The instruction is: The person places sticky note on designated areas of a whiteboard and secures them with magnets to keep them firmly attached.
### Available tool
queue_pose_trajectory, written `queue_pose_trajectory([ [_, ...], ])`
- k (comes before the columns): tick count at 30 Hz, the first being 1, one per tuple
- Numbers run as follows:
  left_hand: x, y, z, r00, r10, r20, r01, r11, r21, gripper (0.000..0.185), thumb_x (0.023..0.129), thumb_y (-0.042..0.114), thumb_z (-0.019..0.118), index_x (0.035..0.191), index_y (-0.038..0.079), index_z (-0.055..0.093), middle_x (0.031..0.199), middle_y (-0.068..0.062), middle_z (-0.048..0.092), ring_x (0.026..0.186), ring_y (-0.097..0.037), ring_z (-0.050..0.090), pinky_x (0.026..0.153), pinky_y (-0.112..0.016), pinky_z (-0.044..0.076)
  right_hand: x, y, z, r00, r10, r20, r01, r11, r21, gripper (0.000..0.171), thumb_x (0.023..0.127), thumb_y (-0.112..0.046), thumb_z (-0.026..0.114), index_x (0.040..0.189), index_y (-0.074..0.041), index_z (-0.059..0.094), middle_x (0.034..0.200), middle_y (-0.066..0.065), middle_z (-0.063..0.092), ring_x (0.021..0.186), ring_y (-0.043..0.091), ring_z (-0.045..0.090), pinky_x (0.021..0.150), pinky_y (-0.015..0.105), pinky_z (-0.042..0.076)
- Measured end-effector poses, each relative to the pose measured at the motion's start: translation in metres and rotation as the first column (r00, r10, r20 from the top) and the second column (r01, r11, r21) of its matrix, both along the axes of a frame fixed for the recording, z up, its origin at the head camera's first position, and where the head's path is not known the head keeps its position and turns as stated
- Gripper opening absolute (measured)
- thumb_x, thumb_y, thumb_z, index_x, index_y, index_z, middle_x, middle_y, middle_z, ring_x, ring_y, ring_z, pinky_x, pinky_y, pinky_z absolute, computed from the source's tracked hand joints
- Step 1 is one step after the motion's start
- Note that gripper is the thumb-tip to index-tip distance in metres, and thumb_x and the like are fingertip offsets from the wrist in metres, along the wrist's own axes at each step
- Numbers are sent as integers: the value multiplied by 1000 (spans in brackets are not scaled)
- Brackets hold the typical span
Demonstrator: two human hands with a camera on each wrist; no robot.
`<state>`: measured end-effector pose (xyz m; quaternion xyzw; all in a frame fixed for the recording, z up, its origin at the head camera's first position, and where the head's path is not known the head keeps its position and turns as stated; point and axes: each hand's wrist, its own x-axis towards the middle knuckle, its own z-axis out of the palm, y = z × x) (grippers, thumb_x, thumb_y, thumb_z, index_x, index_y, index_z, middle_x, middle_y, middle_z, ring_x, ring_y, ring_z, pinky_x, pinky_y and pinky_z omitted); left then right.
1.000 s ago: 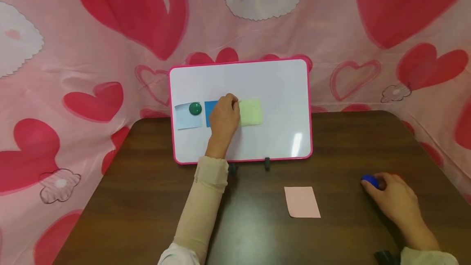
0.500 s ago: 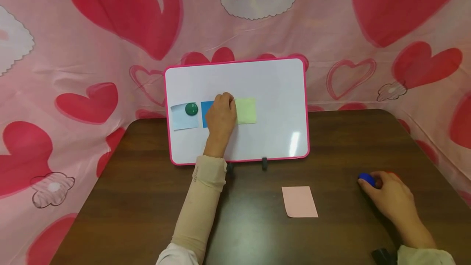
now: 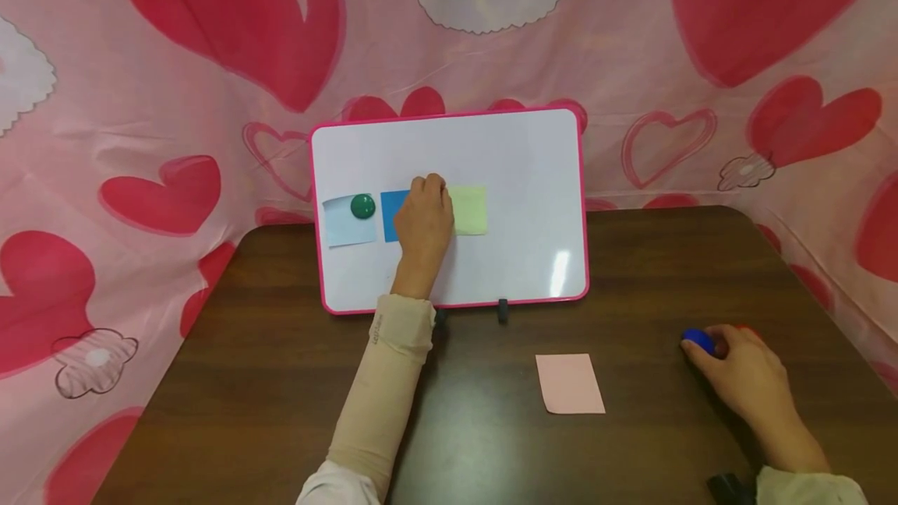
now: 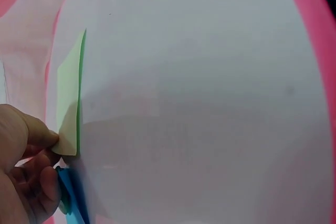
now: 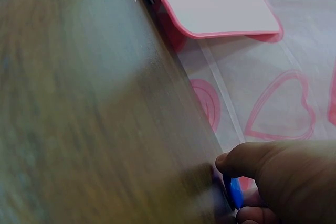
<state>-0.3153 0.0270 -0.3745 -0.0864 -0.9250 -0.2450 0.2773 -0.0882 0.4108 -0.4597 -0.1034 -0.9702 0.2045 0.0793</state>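
Note:
On a pink-rimmed whiteboard [image 3: 519, 256], my left hand [image 3: 424, 217] pinches the near edge of a light green sticky note [image 4: 69, 93] between thumb and finger. The note [image 3: 470, 210] lies against the board. Left of it, a blue sticky note [image 3: 394, 209] is partly covered by my hand. Further left hangs a pale blue sticky note [image 3: 347, 228] with a round green magnet [image 3: 362, 206] on its upper right part. Over at the table's right side, my right hand [image 3: 747, 372] grips a round blue magnet [image 3: 698, 340] at the tabletop.
A pink sticky note [image 3: 570, 384] lies on the brown table [image 3: 477, 443] in front of the board. Something red [image 3: 749, 330] shows behind my right hand. Black feet [image 3: 503, 311] support the board. A heart-patterned pink cloth [image 3: 617, 61] hangs behind.
The head view has shifted slightly, so everything sits a little further left in it. Both hands keep nearly the same place and hold.

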Motion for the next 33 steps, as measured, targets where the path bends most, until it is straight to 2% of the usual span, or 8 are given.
queue_pose_trajectory([
  [9, 1, 2, -2, 998, 28, -53, -28, 1000, 3, 16, 102, 14, 59, 110, 3, 68, 100, -15, 66, 77, -30, 67, 58, -43, 54, -2, 1, -1, 1000, 5, 13, -5, 1000, 4, 57, 97, -40, 66, 115, 14, 57, 93, 24, 62, 87, 46, 60, 69, 61, 43],
  [19, 5, 2, 0, 999, 15, -31, -15, 1000, -8, 17, 102, 15, 61, 112, 4, 68, 100, -15, 66, 81, -29, 67, 61, -42, 55, 2, 1, -4, 1000, 4, -1, -4, 1000, 0, 56, 96, -40, 66, 114, 12, 58, 99, 28, 61, 91, 48, 58, 70, 63, 42],
  [25, 3, 4, -2, 999, 22, -49, -22, 1000, -1, 15, 101, 14, 62, 112, 4, 69, 100, -15, 65, 82, -29, 67, 60, -42, 56, 1, 0, -2, 1000, 3, -6, -3, 1000, -5, 56, 96, -39, 67, 114, 13, 58, 96, 26, 61, 89, 45, 58, 70, 62, 42],
  [33, 1, 8, -8, 995, 58, -80, -58, 998, 12, 25, 101, 15, 62, 125, 6, 60, 109, -15, 57, 79, -27, 61, 55, -36, 53, -1, -1, 0, 1000, 5, 0, -5, 1000, 2, 56, 96, -37, 68, 115, 14, 58, 96, 27, 61, 89, 46, 58, 70, 62, 42],
])
